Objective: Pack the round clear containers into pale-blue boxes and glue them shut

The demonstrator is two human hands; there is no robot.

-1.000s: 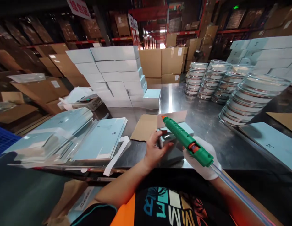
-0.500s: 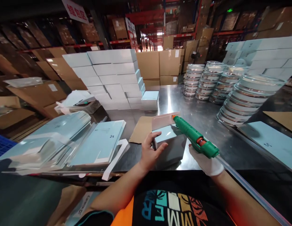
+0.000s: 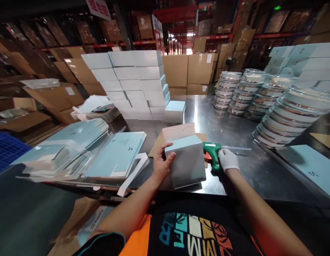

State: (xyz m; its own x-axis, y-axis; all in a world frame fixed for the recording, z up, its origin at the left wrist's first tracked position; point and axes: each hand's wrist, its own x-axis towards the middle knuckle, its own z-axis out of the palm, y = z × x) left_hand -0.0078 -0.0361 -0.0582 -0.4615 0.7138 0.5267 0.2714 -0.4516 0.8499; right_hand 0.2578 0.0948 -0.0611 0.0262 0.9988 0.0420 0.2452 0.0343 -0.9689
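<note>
While the bare left hand (image 3: 161, 164) grips the pale blue box (image 3: 186, 161) tilted at the counter (image 3: 234, 131) edge, it could slip off, held by one side only. Just right, the gloved right hand (image 3: 228, 159) closes on the green glue gun (image 3: 212, 156), whose tip could smear the box. Beyond stand stacked boxes (image 3: 133, 83).

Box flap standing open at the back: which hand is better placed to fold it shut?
Probably the left hand: bare, it already grips the box just below the flap. The gloved right hand rests on the green glue gun, low beside the box on the steel table.
</note>
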